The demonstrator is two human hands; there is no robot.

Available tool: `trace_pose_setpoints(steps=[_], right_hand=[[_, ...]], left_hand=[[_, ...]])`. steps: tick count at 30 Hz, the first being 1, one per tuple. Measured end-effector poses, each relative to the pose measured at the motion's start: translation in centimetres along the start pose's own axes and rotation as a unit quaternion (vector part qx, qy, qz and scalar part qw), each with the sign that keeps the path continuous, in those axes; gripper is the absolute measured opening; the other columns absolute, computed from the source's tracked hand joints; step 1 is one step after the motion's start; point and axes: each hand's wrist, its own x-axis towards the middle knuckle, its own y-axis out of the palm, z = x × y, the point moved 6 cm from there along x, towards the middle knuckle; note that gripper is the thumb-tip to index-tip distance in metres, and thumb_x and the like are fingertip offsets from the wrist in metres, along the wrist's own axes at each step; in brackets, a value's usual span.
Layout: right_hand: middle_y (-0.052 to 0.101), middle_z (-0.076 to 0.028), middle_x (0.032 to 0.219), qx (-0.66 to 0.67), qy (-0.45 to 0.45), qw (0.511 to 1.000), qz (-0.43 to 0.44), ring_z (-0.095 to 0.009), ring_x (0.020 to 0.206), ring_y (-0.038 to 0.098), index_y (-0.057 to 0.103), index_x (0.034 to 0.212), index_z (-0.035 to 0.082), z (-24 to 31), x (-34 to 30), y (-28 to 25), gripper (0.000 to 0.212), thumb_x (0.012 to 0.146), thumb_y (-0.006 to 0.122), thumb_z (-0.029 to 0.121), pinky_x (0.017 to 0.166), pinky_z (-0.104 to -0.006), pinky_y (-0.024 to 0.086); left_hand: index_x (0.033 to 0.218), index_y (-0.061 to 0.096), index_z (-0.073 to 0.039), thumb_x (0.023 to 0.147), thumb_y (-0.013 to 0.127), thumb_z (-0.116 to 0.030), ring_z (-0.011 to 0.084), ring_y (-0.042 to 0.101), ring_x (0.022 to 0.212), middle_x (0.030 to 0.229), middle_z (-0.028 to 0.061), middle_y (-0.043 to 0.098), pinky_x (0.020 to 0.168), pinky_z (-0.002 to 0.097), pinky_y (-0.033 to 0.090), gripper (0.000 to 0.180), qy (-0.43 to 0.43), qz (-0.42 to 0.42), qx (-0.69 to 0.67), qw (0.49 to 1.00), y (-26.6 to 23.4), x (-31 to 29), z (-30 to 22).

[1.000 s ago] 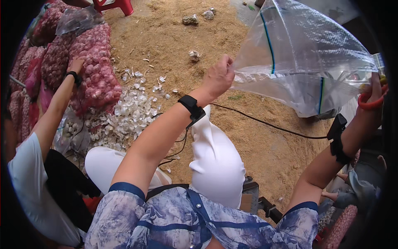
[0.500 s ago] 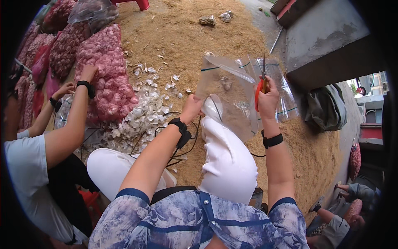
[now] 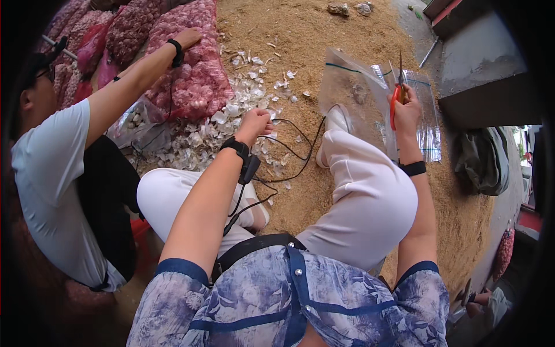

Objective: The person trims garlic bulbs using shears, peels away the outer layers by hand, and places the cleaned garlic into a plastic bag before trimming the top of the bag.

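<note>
My right hand (image 3: 408, 111) is closed round orange-handled scissors (image 3: 397, 104), their blades pointing up and slightly apart. A clear plastic zip bag (image 3: 352, 81) with a dark green strip spreads out beside that hand, its right edge reaching the fingers. Behind the hand lie more clear bags (image 3: 429, 115) on the ground. My left hand (image 3: 254, 124) is apart from the plastic, above the edge of the white garlic skins (image 3: 231, 118). Its fingers are curled in; whether anything is inside them is hidden.
A co-worker (image 3: 63, 191) at the left reaches a hand onto a pink net sack of garlic (image 3: 191, 81). More garlic sacks (image 3: 133, 34) lie behind. Black cable (image 3: 298, 155) loops by my left wrist. Husks (image 3: 300, 34) cover the ground; a dark bag (image 3: 485, 159) rests at the wall.
My left hand has let go of the plastic bag and moved left toward the garlic skins. My right hand still has the scissors. The view has shifted; the co-worker's arm now reaches farther over the sack.
</note>
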Motion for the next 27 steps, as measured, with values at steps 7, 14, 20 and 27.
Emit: trace_pose_setpoints(steps=[7,14,20,27], right_hand=[[0.072,-0.013,0.095,-0.181,-0.028,0.983,0.008,-0.029,0.088,0.069,0.068,0.111,0.011,3.2,2.8,-0.7,0.036,0.081,0.068,0.031,0.077,-0.0388,0.053],[0.07,-0.016,0.102,-0.231,-0.021,0.972,0.037,-0.032,0.096,0.067,0.069,0.11,0.012,6.2,3.1,-4.4,0.037,0.079,0.069,0.033,0.082,-0.04,0.053],[0.069,-0.018,0.105,-0.208,-0.064,0.974,0.058,-0.032,0.098,0.067,0.068,0.111,0.008,12.7,3.8,-4.7,0.04,0.076,0.07,0.028,0.084,-0.0385,0.052],[0.07,-0.016,0.103,-0.211,0.006,0.977,0.036,-0.032,0.098,0.067,0.069,0.11,0.012,12.9,3.5,-3.2,0.04,0.08,0.068,0.038,0.084,-0.0403,0.053]], left_hand=[[0.117,0.053,0.0,0.087,0.06,-0.01,0.0226,0.064,0.075,0.096,0.0117,0.061,0.056,0.0338,0.056,0.033,-0.076,-0.138,0.104,0.982,-8.4,-2.6,5.1],[0.108,0.055,0.001,0.085,0.06,-0.009,0.0173,0.06,0.07,0.087,0.0078,0.059,0.056,0.0314,0.053,0.026,0.057,-0.103,0.126,0.985,-9.4,-3.0,-1.5],[0.106,0.056,0.004,0.084,0.058,-0.007,0.019,0.061,0.065,0.08,0.0079,0.059,0.052,0.0337,0.052,0.025,0.144,-0.161,0.229,0.949,-12.1,-2.4,-1.8],[0.132,0.042,-0.005,0.071,0.053,0.004,0.0375,0.042,0.126,0.128,0.0178,0.049,0.109,0.0451,0.033,0.063,0.563,-0.119,0.312,0.756,7.1,-16.2,-14.6]])
